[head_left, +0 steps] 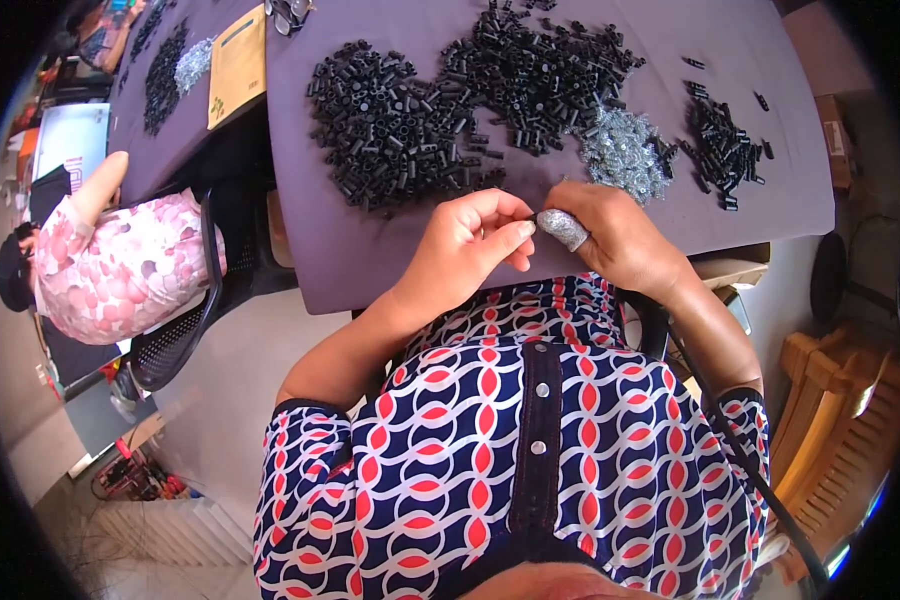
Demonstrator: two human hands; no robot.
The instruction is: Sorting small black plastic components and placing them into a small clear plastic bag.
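Note:
My left hand (470,250) is closed in a pinch at the table's front edge, its thumb and index finger on a small black piece (533,217) that is mostly hidden. Right beside it, my right hand (620,240) is closed too, with silvery wrapping (562,230) round its thumb. Its fingertips meet the left ones at the black piece; whatever else they hold is hidden. Beyond my left hand lies a heap of short black plastic tubes (380,130). A second heap of black parts (530,80) adjoins it. Small clear parts (625,155) are piled just past my right hand.
A smaller pile of black pieces (725,140) lies at the right of the cloth-covered table (760,60). To the left, a person in a pink patterned top (135,265) sits at another table holding a yellow envelope (238,65) and more piles. A wooden chair (820,430) stands at right.

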